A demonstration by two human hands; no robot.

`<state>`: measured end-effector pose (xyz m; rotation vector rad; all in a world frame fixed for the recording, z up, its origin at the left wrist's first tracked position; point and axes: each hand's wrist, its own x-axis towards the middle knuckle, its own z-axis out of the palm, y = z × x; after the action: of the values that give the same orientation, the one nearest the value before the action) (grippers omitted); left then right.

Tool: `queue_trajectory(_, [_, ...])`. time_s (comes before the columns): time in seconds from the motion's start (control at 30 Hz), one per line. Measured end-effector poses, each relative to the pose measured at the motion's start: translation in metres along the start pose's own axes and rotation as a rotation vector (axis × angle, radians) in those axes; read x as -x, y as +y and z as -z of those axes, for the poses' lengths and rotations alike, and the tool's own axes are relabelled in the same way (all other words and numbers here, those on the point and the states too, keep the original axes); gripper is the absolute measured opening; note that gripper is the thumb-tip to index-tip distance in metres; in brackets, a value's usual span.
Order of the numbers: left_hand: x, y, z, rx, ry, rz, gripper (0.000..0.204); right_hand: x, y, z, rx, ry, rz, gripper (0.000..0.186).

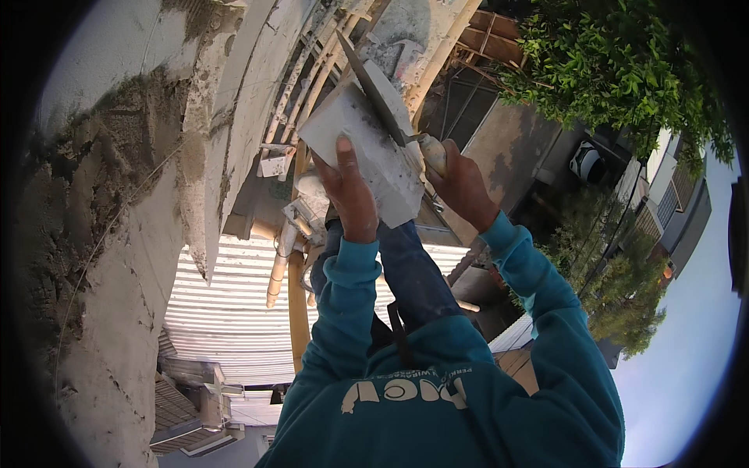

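Observation:
My left hand (351, 191) grips a pale grey block (343, 121) by its near left side, thumb on the upper face and fingers hidden behind it. The block is tilted in front of my legs and has a rough, speckled surface. My right hand (466, 187) is closed round the pale handle of a trowel (378, 97). Its long dark blade slants across the block toward the far left, seen nearly edge-on. From this view I cannot tell whether the blade touches the block.
A rough, partly plastered wall (140, 226) rises close on my left. Beyond the block are poles (300, 86) and a mortar-smeared ledge (406, 27). Far below lie a corrugated roof (226, 312) and a parked car (587, 161). A leafy tree (616, 62) stands at the far right.

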<state>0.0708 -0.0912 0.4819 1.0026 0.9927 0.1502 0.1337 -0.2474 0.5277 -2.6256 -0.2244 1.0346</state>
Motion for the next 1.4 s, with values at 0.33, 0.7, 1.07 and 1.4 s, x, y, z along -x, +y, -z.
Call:
queue_trajectory(0.33, [-0.001,-0.003,0.005,0.002,0.000,0.028,0.076,0.009,0.013,-0.006,-0.036,0.021,0.043,0.045])
queue_trajectory(0.7, [-0.001,-0.009,0.022,0.015,0.018,0.037,0.078,0.012,0.077,-0.054,-0.032,0.019,-0.083,0.047])
queue_trajectory(1.07, [0.000,-0.005,0.074,-0.367,0.181,0.014,0.095,-0.069,0.146,-0.215,-1.459,-0.076,-0.848,0.064])
queue_trajectory(1.4, [0.000,-0.008,0.102,-0.274,0.221,0.081,0.087,-0.110,0.101,-0.269,-2.037,-0.035,-0.794,0.055])
